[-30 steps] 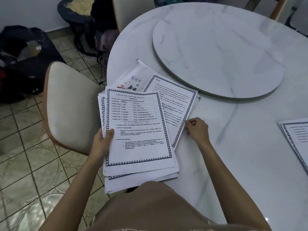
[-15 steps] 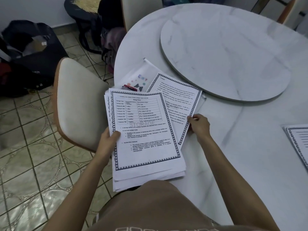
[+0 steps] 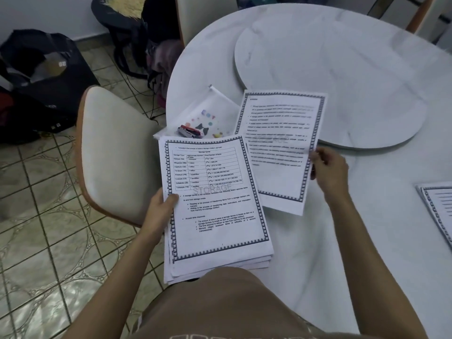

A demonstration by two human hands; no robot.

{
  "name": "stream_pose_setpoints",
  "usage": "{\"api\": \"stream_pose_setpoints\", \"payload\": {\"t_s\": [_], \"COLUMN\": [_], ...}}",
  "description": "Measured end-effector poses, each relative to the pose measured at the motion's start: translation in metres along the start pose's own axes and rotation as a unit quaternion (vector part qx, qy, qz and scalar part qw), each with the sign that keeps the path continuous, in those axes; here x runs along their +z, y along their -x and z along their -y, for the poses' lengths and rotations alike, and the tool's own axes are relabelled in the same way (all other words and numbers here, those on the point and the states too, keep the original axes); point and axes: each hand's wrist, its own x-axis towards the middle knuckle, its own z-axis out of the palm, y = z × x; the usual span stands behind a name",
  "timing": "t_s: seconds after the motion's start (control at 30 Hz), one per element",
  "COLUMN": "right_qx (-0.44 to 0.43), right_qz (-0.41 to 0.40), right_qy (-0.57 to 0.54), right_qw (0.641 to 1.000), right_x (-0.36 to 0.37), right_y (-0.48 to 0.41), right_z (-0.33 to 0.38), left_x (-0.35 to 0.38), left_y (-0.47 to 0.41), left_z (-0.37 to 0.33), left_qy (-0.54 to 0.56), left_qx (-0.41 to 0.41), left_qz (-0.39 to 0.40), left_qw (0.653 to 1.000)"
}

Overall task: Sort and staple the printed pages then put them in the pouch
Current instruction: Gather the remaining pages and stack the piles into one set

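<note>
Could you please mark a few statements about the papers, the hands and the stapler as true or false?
1. The left hand holds the stack of pages by its left edge. True.
2. The right hand is empty. False: it pinches a single page by its right edge.
3. The stapler sits on the chair. False: it lies at the pouch on the table, beyond the stack.
4. A second pile of bordered pages lies at the table's right side. True.
5. The stack's top page carries a printed grid of rows. True.
</note>
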Motion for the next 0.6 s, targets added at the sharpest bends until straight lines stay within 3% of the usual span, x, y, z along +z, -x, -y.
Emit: {"api": "stream_pose_setpoints", "payload": {"t_s": [0.27, 0.43, 0.6], "right_qx": [-0.009, -0.014, -0.023], "right_qz": [-0.066, -0.027, -0.064], "right_qy": [-0.123, -0.131, -0.147], "right_qw": [0.99, 0.991, 0.987], "right_x": [-0.059, -0.05, -0.05], "right_y": [-0.012, -0.003, 0.0], "right_z": [0.014, 0.011, 0.021], "left_x": [0.005, 0.006, 0.006], "left_y": [0.001, 0.0, 0.0], "left_z": [-0.003, -0.005, -0.005], "left_qy": [0.001, 0.006, 0.009], "left_qx": [-0.015, -0.017, -0.018], "left_qz": [-0.005, -0.006, -0.007], "left_qw": [1.0, 1.0, 1.0]}}
